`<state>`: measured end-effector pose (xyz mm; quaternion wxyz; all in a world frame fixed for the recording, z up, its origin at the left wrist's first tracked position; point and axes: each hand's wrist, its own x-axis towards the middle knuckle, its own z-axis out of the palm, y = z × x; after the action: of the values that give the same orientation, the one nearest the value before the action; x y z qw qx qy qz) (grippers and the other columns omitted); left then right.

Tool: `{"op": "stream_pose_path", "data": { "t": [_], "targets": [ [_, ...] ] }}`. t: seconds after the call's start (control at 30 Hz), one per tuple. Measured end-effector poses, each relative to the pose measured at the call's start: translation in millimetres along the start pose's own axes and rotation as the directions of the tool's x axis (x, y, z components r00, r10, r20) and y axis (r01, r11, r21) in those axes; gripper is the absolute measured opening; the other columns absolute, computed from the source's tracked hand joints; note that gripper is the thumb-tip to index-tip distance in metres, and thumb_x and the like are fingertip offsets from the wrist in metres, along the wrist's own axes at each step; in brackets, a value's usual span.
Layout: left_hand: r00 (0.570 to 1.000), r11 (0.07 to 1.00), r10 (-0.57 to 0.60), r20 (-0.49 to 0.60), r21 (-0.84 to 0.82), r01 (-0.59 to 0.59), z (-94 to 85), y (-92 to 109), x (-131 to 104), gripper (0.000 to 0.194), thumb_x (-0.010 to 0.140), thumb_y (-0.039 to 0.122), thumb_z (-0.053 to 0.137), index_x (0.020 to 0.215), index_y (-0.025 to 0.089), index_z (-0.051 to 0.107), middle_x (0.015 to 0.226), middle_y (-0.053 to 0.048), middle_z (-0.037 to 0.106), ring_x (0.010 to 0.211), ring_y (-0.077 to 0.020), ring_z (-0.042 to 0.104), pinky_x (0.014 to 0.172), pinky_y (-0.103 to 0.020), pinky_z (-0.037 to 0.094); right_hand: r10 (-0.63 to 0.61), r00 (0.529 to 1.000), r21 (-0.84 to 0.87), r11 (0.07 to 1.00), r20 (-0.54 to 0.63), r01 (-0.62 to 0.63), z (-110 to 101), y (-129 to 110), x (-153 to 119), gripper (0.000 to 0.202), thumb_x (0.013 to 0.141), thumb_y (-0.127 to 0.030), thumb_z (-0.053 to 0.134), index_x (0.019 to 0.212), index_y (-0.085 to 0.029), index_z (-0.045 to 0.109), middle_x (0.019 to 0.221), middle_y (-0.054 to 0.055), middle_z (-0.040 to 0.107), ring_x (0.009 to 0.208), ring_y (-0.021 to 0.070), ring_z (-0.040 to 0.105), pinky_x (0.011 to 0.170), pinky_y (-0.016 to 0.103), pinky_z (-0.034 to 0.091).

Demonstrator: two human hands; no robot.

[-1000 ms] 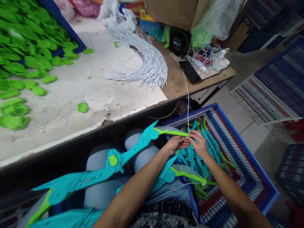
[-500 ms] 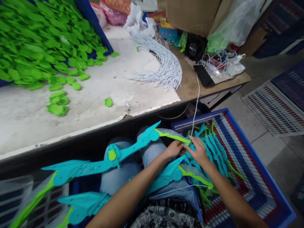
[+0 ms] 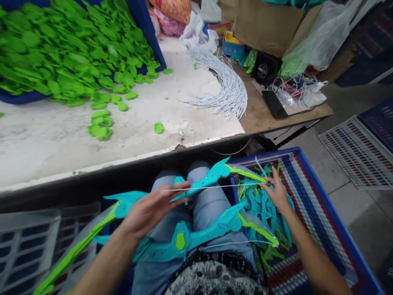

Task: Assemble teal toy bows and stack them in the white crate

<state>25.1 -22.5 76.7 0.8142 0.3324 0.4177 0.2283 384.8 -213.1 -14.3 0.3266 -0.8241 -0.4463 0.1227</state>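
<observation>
Possibly, thin white cord (image 3: pixel 221 187) slipping
Hands apart: right hand (image 3: pixel 278 194) pinching curved lime-green plastic limb (image 3: pixel 246 173), left hand (image 3: pixel 149 209) with unclear hold; a loosened pinch could free it.

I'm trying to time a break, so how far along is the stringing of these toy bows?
The lower bow already has a cord at its right tip. In hand: the upper bow, its right tip at the right hand, a white cord stretched to the left hand. Apparently left: its left limb shows no cord, and many cords lie on the table.
</observation>
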Motion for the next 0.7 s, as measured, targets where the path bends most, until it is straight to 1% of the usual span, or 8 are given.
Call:
{"op": "stream_pose_path", "data": {
  "t": [0.07, 0.17, 0.27, 0.4, 0.5, 0.57, 0.63, 0.7],
  "targets": [
    [0.967, 0.977, 0.094, -0.235, -0.166, -0.135, -20.1, 21.6, -30.8, 0.015, 0.079, 0.023, 0.055, 0.066, 0.019, 0.062, 0.084, -0.004, 0.072, 0.101, -0.0281, 0.061, 0.084, -0.048, 0.053, -0.014, 0.999, -0.021, 1.000, 0.033, 0.015, -3.5, 4.8, 3.9, 0.085, 0.082, -0.058, 0.056, 0.148, -0.015, 0.025, 0.098, 0.009, 0.072, 0.077, 0.0206, 0.068, 0.072, 0.033, 0.055],
    [0.867, 0.883, 0.218, -0.448, -0.288, -0.371, -30.0, 33.9, -63.9, 0.018, 0.076, 0.018, 0.055, 0.059, 0.019, 0.050, 0.052, 0.002, 0.052, 0.066, -0.0150, 0.058, 0.082, -0.041, 0.057, -0.028, 0.998, -0.070, 0.997, 0.059, 0.032, -5.3, 10.2, 9.5, 0.082, 0.083, -0.057, 0.055, 0.147, -0.015, 0.027, 0.099, 0.009, 0.072, 0.077, 0.0212, 0.069, 0.071, 0.033, 0.055],
    [0.840, 0.837, 0.297, -0.455, -0.300, -0.458, -26.2, 23.2, -77.2, 0.025, 0.068, 0.025, 0.071, 0.059, 0.020, 0.048, 0.051, 0.005, 0.042, 0.053, -0.0108, 0.050, 0.082, -0.038, 0.058, -0.066, 0.995, -0.185, 0.980, 0.074, 0.079, -6.7, 10.8, 17.3, 0.070, 0.084, -0.056, 0.051, 0.140, -0.017, 0.041, 0.097, 0.010, 0.072, 0.079, 0.0239, 0.069, 0.071, 0.036, 0.055],
    [0.860, 0.862, 0.293, -0.417, -0.273, -0.426, -15.4, -5.3, -73.9, 0.033, 0.055, 0.040, 0.085, 0.063, 0.018, 0.061, 0.061, 0.000, 0.059, 0.070, -0.0183, 0.064, 0.087, -0.042, 0.055, -0.317, 0.948, -0.352, 0.887, 0.004, 0.298, 4.8, -30.6, 28.7, 0.052, 0.086, -0.056, 0.048, 0.115, -0.015, 0.063, 0.095, 0.015, 0.070, 0.089, 0.0307, 0.065, 0.081, 0.045, 0.051],
    [0.908, 0.897, 0.237, -0.344, -0.283, -0.341, -4.4, -22.3, -68.6, 0.041, 0.050, 0.038, 0.089, 0.078, 0.017, 0.068, 0.063, -0.002, 0.066, 0.074, -0.0229, 0.068, 0.083, -0.039, 0.054, -0.574, 0.819, -0.260, 0.791, -0.004, 0.553, 45.9, -104.7, 21.5, 0.035, 0.091, -0.041, 0.049, 0.114, -0.018, 0.062, 0.102, 0.014, 0.068, 0.098, 0.0289, 0.060, 0.089, 0.046, 0.047],
    [0.948, 0.923, 0.197, -0.248, -0.278, -0.264, 3.3, -29.4, -66.5, 0.047, 0.050, 0.039, 0.089, 0.086, 0.016, 0.069, 0.064, -0.003, 0.069, 0.071, -0.0233, 0.069, 0.079, -0.037, 0.053, -0.749, 0.648, -0.093, 0.642, 0.135, 0.761, 89.7, -159.5, 6.9, 0.031, 0.091, -0.033, 0.050, 0.118, -0.021, 0.060, 0.108, 0.012, 0.066, 0.104, 0.0277, 0.057, 0.093, 0.046, 0.045],
    [0.971, 0.940, 0.187, -0.149, -0.259, -0.221, 9.2, -33.3, -66.2, 0.045, 0.051, 0.042, 0.088, 0.079, 0.015, 0.068, 0.066, -0.006, 0.070, 0.069, -0.0220, 0.068, 0.075, -0.034, 0.053, -0.830, 0.477, 0.004, 0.499, 0.289, 0.867, 136.4, -205.0, -9.2, 0.035, 0.089, -0.031, 0.052, 0.122, -0.021, 0.059, 0.118, 0.013, 0.061, 0.111, 0.0300, 0.053, 0.097, 0.048, 0.041],
    [0.975, 0.941, 0.203, -0.092, -0.255, -0.220, 11.7, -34.3, -68.5, 0.042, 0.054, 0.047, 0.085, 0.070, 0.015, 0.064, 0.061, -0.005, 0.068, 0.061, -0.0188, 0.065, 0.069, -0.031, 0.051, -0.801, 0.410, 0.012, 0.460, 0.436, 0.888, 173.9, -234.9, -18.6, 0.041, 0.088, -0.027, 0.051, 0.129, -0.023, 0.056, 0.112, 0.014, 0.062, 0.103, 0.0301, 0.054, 0.095, 0.050, 0.040]
  ]
}}
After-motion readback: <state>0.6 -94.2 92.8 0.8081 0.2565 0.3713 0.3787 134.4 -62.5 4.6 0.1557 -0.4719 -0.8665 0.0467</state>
